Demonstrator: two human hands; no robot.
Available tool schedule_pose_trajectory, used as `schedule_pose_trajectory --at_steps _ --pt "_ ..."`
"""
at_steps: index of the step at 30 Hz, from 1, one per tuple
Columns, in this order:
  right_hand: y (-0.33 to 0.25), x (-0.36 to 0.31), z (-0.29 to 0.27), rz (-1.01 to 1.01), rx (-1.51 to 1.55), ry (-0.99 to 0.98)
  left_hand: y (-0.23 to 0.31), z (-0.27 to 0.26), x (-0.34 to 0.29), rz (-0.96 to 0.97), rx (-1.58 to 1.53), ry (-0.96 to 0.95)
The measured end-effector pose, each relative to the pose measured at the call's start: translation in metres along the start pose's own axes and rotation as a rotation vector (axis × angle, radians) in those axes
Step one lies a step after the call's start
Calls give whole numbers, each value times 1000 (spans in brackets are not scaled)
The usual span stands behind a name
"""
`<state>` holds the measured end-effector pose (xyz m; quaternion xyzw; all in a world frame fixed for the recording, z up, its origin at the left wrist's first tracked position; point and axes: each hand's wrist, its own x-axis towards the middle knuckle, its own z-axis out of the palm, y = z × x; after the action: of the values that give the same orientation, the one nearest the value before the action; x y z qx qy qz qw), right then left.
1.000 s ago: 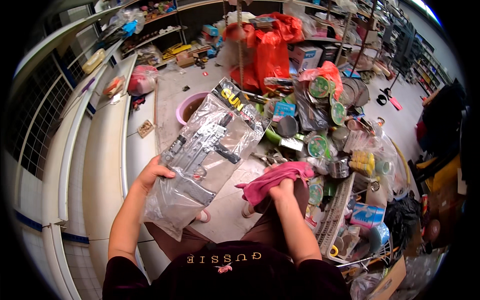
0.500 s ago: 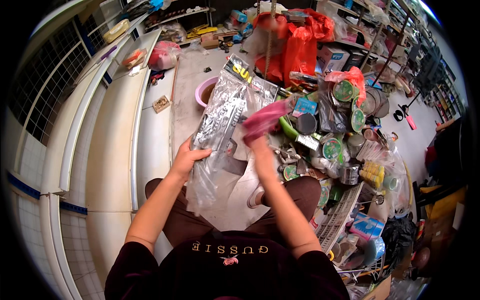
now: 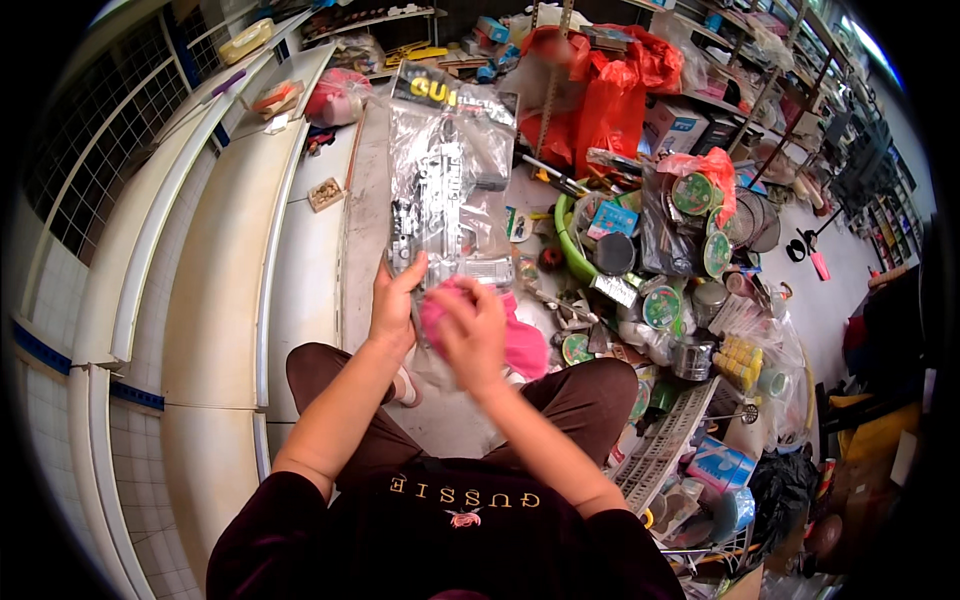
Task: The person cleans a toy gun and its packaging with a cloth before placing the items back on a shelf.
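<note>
Left hand (image 3: 393,305) closed around the lower left edge of a clear bag (image 3: 447,180), thumb across the front, fingers behind. Bag held upright above the lap, over the floor (image 3: 365,190), its printed card header at the top. Silver toy gun (image 3: 440,205) inside, seen through the plastic, standing on end.

Right hand (image 3: 470,335) bunched around a pink cloth (image 3: 520,345), fingers curled shut on it, pressed against the lower front of the bag just beside the left thumb. Loose end of the cloth hanging to the right of the wrist. Right hand blurred, so exact finger positions not to be told.

Seated, knees in brown trousers (image 3: 590,390) spread to either side below the hands, dark top at the bottom edge.

To the left, a long white ledge (image 3: 215,300) along a tiled wall; a small brown box (image 3: 326,193) on it, well apart from the hands. Ahead and to the right, a crowded heap on the floor: red plastic bags (image 3: 610,90) at the far side, a green bowl (image 3: 570,245) near the bag's right edge, round green-lidded tins (image 3: 690,195), a yellow bundle (image 3: 738,360), a white wire rack (image 3: 665,450) by the right knee.
</note>
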<state>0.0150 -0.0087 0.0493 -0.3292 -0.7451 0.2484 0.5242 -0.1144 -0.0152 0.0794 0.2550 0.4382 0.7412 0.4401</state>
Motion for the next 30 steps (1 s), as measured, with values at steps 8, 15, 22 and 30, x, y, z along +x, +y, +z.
schedule_pose_trajectory --at_steps 8,15,22,30 --pt "-29 -37 -11 -198 221 -303 12 -41 23 -108 -355 51" --pt "-15 36 -76 405 834 254 16 -60 14 -84 -309 48" --pt "-12 22 -10 233 279 19 17 -14 1 60 -330 139" --pt "8 -7 -17 374 367 55 6 -24 3 -71 -458 96"
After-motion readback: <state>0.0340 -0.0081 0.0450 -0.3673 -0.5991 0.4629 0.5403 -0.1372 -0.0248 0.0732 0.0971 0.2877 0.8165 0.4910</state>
